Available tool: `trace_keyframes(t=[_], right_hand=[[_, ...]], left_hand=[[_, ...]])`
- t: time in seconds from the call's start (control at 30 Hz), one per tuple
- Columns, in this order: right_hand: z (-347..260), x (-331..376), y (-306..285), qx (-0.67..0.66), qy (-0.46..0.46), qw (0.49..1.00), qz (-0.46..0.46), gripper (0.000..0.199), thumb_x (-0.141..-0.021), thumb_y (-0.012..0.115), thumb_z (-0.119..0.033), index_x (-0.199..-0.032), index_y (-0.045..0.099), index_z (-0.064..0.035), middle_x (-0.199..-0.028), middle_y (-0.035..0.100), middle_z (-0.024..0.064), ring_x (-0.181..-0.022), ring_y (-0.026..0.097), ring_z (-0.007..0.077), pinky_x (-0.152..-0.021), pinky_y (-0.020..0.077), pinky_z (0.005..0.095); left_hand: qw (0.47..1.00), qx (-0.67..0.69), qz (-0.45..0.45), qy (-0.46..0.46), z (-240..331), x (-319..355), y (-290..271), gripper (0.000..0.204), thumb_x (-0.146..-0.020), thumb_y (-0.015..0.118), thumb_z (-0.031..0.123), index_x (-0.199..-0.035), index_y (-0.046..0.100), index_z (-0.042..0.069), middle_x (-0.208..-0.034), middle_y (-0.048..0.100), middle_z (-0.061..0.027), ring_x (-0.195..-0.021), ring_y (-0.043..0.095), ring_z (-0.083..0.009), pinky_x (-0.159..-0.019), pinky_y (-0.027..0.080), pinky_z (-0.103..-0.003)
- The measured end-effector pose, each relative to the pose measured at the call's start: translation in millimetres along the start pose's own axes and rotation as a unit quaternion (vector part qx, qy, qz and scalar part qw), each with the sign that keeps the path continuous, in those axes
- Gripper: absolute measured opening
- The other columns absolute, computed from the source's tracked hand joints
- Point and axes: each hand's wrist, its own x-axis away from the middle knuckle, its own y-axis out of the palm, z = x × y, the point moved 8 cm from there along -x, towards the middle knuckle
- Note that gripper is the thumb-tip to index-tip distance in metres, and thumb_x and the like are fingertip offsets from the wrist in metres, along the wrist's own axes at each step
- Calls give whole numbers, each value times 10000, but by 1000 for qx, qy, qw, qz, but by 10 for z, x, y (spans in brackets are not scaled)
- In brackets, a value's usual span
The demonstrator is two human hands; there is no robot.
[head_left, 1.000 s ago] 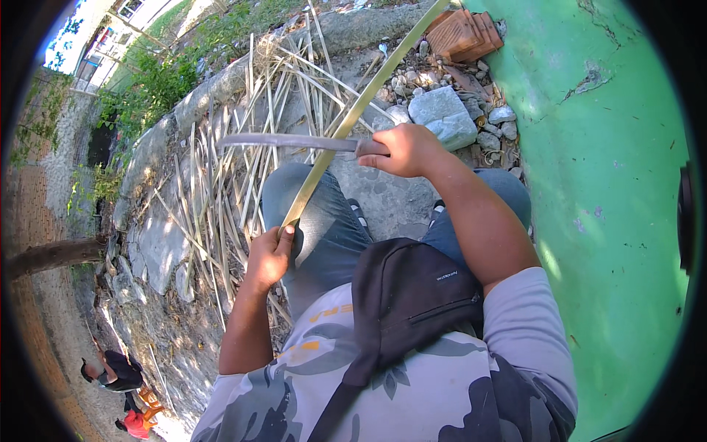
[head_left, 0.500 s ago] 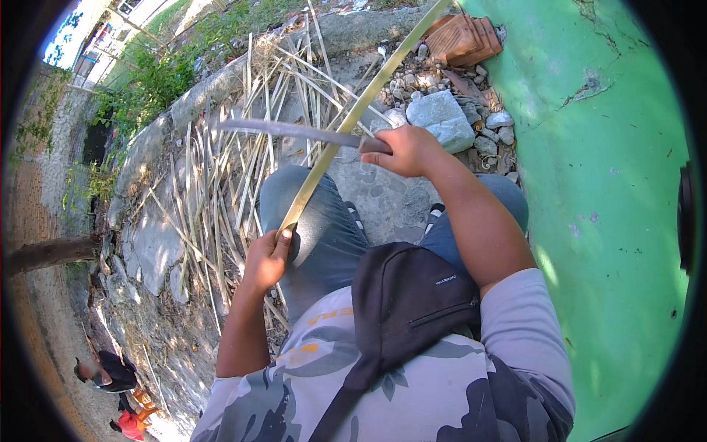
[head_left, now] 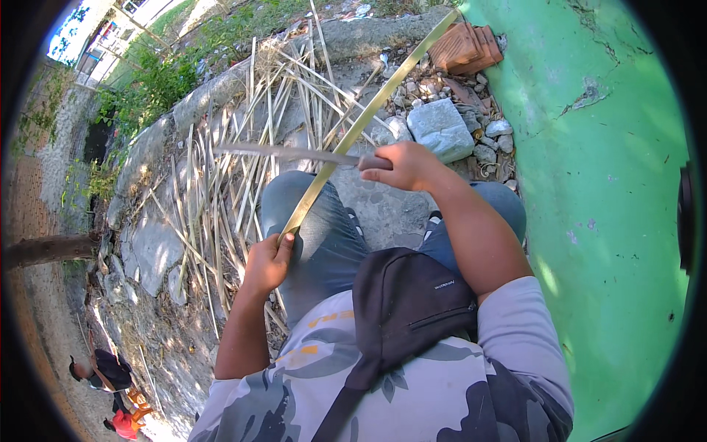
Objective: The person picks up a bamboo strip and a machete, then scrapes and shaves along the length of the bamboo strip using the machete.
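My left hand (head_left: 267, 263) is closed round the lower end of a long, flat bamboo strip (head_left: 379, 101), beside my left knee. The strip is yellow-green and slants away to the far right. In my right hand (head_left: 406, 166) is the handle of a machete (head_left: 283, 152). Its narrow blade points left and crosses the strip roughly at mid-length. Whether the edge bites into the strip cannot be made out. A loose pile of thin, pale bamboo strips (head_left: 213, 199) lies on the ground to the left of my legs.
Ahead lie a whitish stone block (head_left: 440, 130), small rubble and stacked terracotta bricks (head_left: 465, 48). A green painted surface (head_left: 596, 206) spans the right side. A black sling bag (head_left: 412, 302) hangs across my front. Two people (head_left: 110, 370) are at the lower left.
My right hand and the machete have moved slightly nearer to me along the bamboo strip. My left hand keeps its hold, shifted only a little.
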Motion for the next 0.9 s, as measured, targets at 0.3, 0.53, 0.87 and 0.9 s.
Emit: trace_keyframes(t=[0.3,0.53,0.87,0.9], right_hand=[[461,-80,-119,-57,81,991,88,564,-853,733,-554,-956,710,-1,-912,723,216,-897,696,409,-786,526,468],[45,-83,71,106,-8,994,-25,301,-847,760,-386,-960,698,-115,-880,723,171,-878,707,370,-776,543,489],[346,-95,84,-1,90,993,-77,315,-848,739,-320,-1035,711,-68,-1024,741,151,-1021,698,352,-884,544,442],[279,-70,116,-3,92,993,-78,315,-848,739,-320,-1035,711,-68,-1024,741,151,-1021,698,352,-884,544,442]], left_hand=[[998,54,-13,-12,-101,-46,41,530,-1065,527,452,-877,652,-28,-658,601,-112,-615,544,-221,-618,451,-395],[997,62,-31,-23,-147,-61,40,548,-1064,524,469,-868,663,-24,-678,595,-85,-650,536,-183,-631,448,-367],[996,39,-72,-46,-60,-74,67,604,-984,634,568,-892,659,-28,-728,610,-46,-691,542,-152,-639,445,-348],[995,37,-75,-47,-77,-68,66,604,-984,634,568,-892,659,-28,-728,610,-46,-691,542,-152,-639,445,-348]])
